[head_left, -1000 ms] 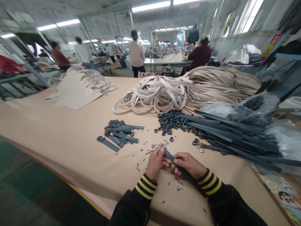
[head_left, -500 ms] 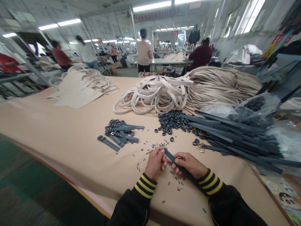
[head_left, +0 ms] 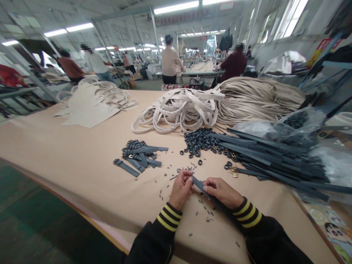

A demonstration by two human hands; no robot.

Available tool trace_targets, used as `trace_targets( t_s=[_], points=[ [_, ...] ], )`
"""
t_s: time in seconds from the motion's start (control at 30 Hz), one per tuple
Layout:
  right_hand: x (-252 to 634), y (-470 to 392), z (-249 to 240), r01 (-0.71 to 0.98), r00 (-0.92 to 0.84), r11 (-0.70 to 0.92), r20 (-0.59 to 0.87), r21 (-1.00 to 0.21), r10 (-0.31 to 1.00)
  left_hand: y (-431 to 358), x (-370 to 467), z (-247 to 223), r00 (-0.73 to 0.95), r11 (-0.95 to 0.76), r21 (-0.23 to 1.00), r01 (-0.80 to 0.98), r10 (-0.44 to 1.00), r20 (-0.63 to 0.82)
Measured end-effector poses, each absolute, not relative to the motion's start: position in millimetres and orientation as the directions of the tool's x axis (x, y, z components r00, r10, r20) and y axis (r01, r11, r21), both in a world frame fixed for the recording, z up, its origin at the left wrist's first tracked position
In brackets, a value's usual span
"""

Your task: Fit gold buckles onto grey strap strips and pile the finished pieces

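Note:
A dark grey-blue strap (head_left: 198,184) runs between my two hands and back under my right sleeve. My left hand (head_left: 181,189) is closed, pinching the strap's far end between thumb and fingers. Farther along it, my right hand (head_left: 222,191) grips the same strap with thumb on top. Small dark cut pieces (head_left: 202,202) are scattered on the table around both hands. Beyond them lies a heap of dark strap loops (head_left: 199,143). A pile of short straps with gold buckles (head_left: 141,154) is at the left. Whatever sits inside my left fingertips is hidden.
Long dark strips (head_left: 264,154) and clear plastic bags (head_left: 299,124) lie at the right. Pale looped straps (head_left: 181,110) and a thick bundle of beige straps (head_left: 261,97) are at the back. Beige panels with handles (head_left: 88,106) rest back left. Several people work beyond the brown-covered table (head_left: 82,154).
Both hands keep hold of the strap. My right fingers have shifted slightly along it, and the strap lies a little lower near its far end. The view has moved slightly.

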State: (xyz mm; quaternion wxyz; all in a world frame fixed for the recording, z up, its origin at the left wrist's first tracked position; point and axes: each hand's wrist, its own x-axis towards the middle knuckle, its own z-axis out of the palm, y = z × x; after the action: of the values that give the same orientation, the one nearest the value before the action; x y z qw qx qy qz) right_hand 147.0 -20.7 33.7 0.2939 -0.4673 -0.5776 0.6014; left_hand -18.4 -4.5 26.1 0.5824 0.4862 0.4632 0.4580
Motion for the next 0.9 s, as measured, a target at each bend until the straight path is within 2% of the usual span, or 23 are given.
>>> trace_targets(
  t_s=[0.23, 0.4, 0.43, 0.5, 0.6, 0.67, 0.77, 0.9],
  points=[
    [141.0, -23.4, 32.8, 0.009, -0.39, -0.375, -0.349, -0.927, 0.852, -4.8, -18.7, 24.8, 0.146, 0.134, 0.988, -0.083, 0.982, -0.121],
    [136.8, -23.2, 31.1, -0.004, -0.39, -0.372, -0.341, -0.928, 0.855, -4.3, -19.0, 18.0, 0.161, 0.108, 0.993, -0.044, 0.982, -0.1],
    [136.1, -23.0, 30.9, 0.005, -0.379, -0.35, -0.325, -0.937, 0.866, -4.7, -19.1, 17.1, 0.154, 0.07, 0.998, -0.004, 0.986, -0.069],
    [135.2, -22.3, 30.8, 0.028, -0.352, -0.287, -0.278, -0.957, 0.894, -6.5, -18.9, 17.0, 0.115, -0.097, 0.986, 0.133, 0.99, 0.082],
    [135.7, -21.1, 31.1, 0.037, -0.329, -0.201, -0.202, -0.979, 0.922, -11.4, -17.6, 19.7, 0.122, -0.396, 0.845, 0.361, 0.918, 0.378],
    [137.1, -20.6, 30.7, 0.04, -0.323, -0.175, -0.178, -0.984, 0.929, -14.8, -16.4, 21.6, 0.221, -0.496, 0.771, 0.4, 0.869, 0.444],
    [139.1, -20.7, 28.6, 0.071, -0.327, -0.149, -0.164, -0.986, 0.931, -17.5, -16.3, 23.2, 0.369, -0.517, 0.771, 0.373, 0.845, 0.388],
    [139.6, -21.7, 24.6, 0.125, -0.376, -0.114, -0.154, -0.986, 0.914, -16.6, -20.7, 25.3, 0.454, -0.45, 0.825, 0.342, 0.848, 0.275]
  ],
)
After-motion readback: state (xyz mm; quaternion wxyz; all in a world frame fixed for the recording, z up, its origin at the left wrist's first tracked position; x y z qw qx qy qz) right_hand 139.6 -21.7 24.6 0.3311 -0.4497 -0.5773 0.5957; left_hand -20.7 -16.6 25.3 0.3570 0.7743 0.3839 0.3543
